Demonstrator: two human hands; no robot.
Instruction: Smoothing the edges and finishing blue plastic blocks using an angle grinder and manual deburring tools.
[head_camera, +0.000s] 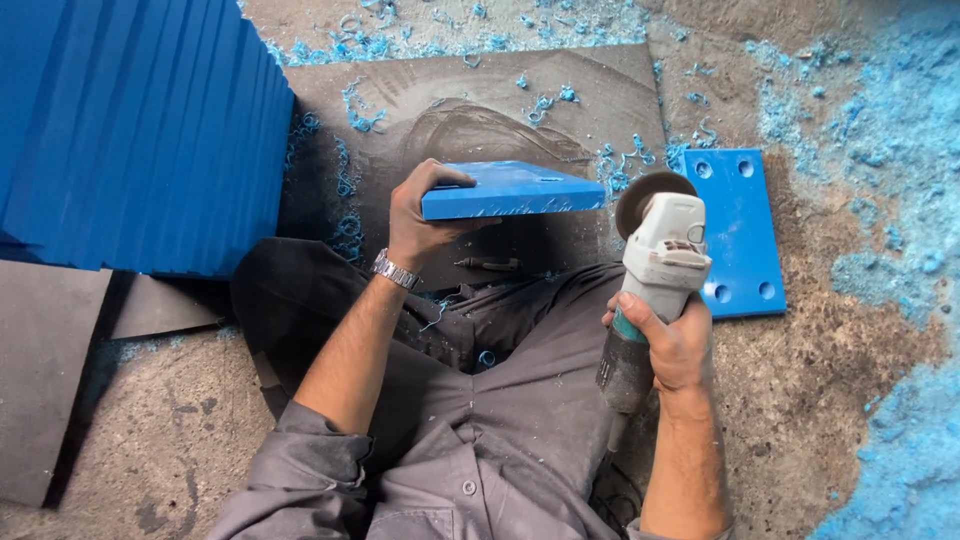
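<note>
Stack at far left: a tall pile of blue slabs (140, 130) fills the upper left corner; I see only its side and its top is cut off by the frame.
Dark sheets: grey boards (45, 380) lie on the floor under the stack, partly cut off at the left edge.
Left hand: my left hand (425, 215) is wrapped shut around the near left end of a blue plate (515, 190), thumb on top, fingers underneath and out of sight.
Plate position: I hold the plate on a tilt above the dark work mat (480, 110), over my lap, with its right end just beside the grinder disc.
Right hand: my right hand (670, 345) is closed tight round the body of the angle grinder (655, 270), the disc (650, 195) pointing up and away from me.
Doing it well: I judge the edge wants a light, even pass, the plate braced firmly, and my left fingers kept well back from the disc.
Plate on floor: a second blue plate with corner holes (740, 230) lies flat to the right, partly covered by the grinder.
Shavings: blue swarf (890, 130) covers the floor at right.
Hard to tell: whether the disc spins or touches the plate edge, I cannot say; the small dark tool (487, 264) under the plate is unclear.
</note>
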